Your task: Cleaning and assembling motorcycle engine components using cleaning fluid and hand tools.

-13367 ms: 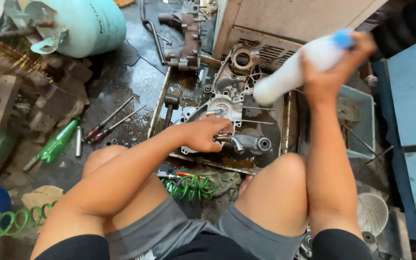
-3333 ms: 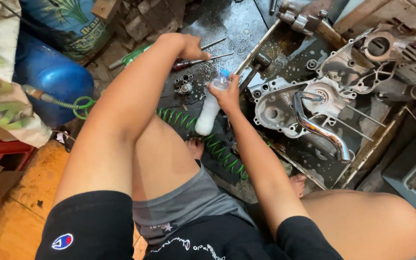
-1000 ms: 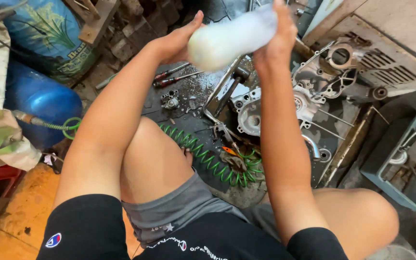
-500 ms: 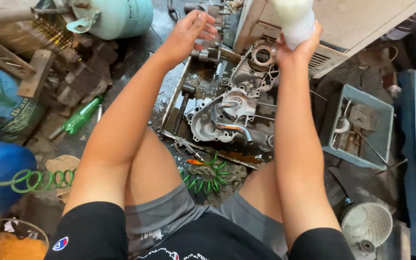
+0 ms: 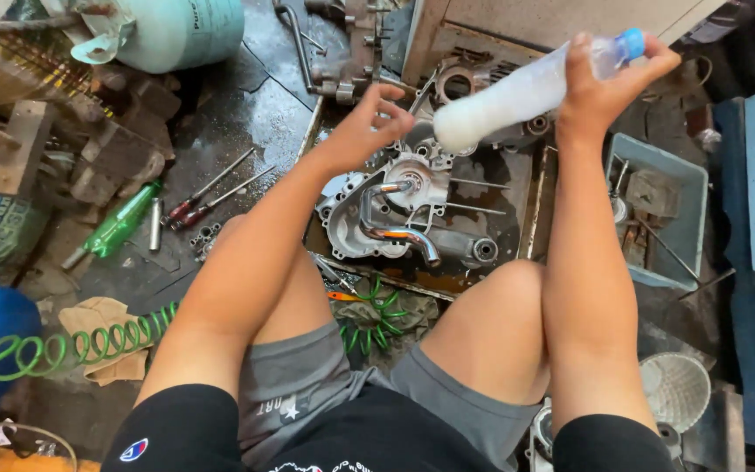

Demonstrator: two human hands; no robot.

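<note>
My right hand [image 5: 609, 83] grips a plastic bottle [image 5: 517, 94] of milky white liquid with a blue cap, held nearly level above the work, its bottom pointing left. My left hand [image 5: 364, 127] hovers open, fingers spread, just left of the bottle's bottom and holding nothing. Below both hands lies a grey metal engine case [image 5: 404, 210] with a chrome lever in a shallow oily tray [image 5: 526, 218]. I am squatting, knees either side of the tray.
Two screwdrivers [image 5: 211, 197] and a green bottle [image 5: 120, 223] lie on the wet floor at left. A pale green gas cylinder [image 5: 176, 31] stands at the back left. A grey parts bin [image 5: 670, 205] sits right; a green coiled hose [image 5: 89, 341] runs across the front.
The view swung back over the tray. My right hand tipped the bottle from upright to nearly level. My left hand stays open near it.
</note>
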